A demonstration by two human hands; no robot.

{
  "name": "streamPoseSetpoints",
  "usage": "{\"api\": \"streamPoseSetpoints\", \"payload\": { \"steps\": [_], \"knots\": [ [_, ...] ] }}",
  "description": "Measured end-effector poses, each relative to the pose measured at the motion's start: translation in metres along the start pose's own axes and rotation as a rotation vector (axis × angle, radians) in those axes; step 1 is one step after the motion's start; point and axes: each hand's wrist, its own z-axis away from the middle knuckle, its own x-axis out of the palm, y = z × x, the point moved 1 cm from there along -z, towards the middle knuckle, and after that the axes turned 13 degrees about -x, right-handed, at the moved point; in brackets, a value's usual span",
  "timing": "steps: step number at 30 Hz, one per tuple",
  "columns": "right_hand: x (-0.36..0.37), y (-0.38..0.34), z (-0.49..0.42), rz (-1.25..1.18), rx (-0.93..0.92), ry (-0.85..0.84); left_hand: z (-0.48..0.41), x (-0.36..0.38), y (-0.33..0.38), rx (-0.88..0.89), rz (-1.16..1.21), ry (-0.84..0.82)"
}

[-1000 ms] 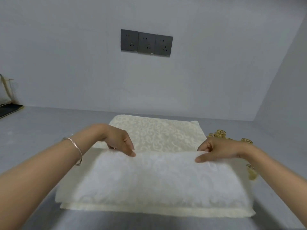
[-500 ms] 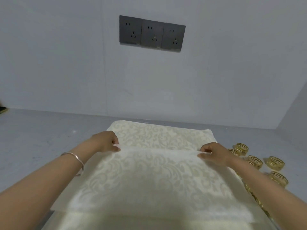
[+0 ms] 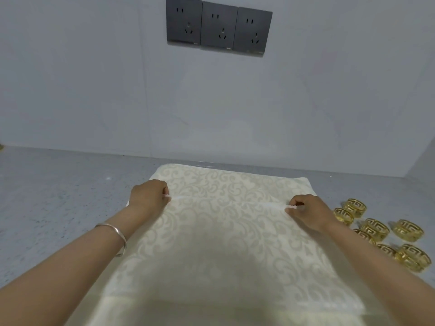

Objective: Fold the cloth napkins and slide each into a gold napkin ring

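A cream cloth napkin (image 3: 226,243) with a swirl pattern lies over a stack of the same napkins (image 3: 230,182) on the grey counter. My left hand (image 3: 148,196) pinches the far edge of the top napkin at its left corner. My right hand (image 3: 306,211) pinches the same edge at its right corner. The edge is stretched taut between both hands, a little short of the stack's far end. Several gold napkin rings (image 3: 374,228) with a key-pattern cutout sit on the counter just right of the napkins, next to my right forearm.
The grey speckled counter (image 3: 58,208) runs to a pale wall at the back and a side wall at the right. A dark triple socket panel (image 3: 219,25) is mounted on the back wall above the napkins.
Both hands have carried the top napkin's edge away from me toward the far end of the stack, spreading the cloth flatter. The camera has tilted and shifted, bringing more rings into view.
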Motion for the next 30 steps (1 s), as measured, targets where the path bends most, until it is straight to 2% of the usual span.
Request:
{"api": "streamPoseSetpoints", "payload": {
  "steps": [6,9,11,12,14,15,18,21,25,30],
  "knots": [
    [0.004,-0.014,0.005,0.117,0.031,0.083,0.004,0.008,0.001,-0.006,-0.012,0.094],
    [0.01,-0.023,0.017,0.196,0.052,0.2,0.018,0.012,-0.004,-0.026,-0.01,0.2],
    [0.013,-0.043,0.029,0.059,0.043,0.268,0.04,0.01,0.003,0.036,0.133,0.262],
    [0.014,-0.06,0.036,-0.094,0.04,0.261,0.057,0.005,0.011,0.082,0.273,0.219],
    [0.022,-0.096,0.057,-0.37,0.034,0.129,0.1,-0.004,0.032,0.156,0.556,-0.04],
    [0.029,-0.115,0.067,-0.401,-0.016,0.042,0.121,-0.005,0.042,0.189,0.584,-0.163],
    [0.057,-0.149,0.09,-0.195,-0.183,-0.056,0.168,0.011,0.061,0.276,0.199,-0.248],
    [0.082,-0.163,0.099,-0.03,-0.172,-0.092,0.184,0.025,0.065,0.281,-0.112,-0.23],
    [0.095,-0.163,0.112,0.136,-0.191,-0.053,0.184,0.031,0.063,0.275,-0.112,-0.193],
    [0.087,-0.146,0.119,0.185,-0.139,-0.117,0.181,0.031,0.054,0.275,-0.097,-0.196]
  ]
}}
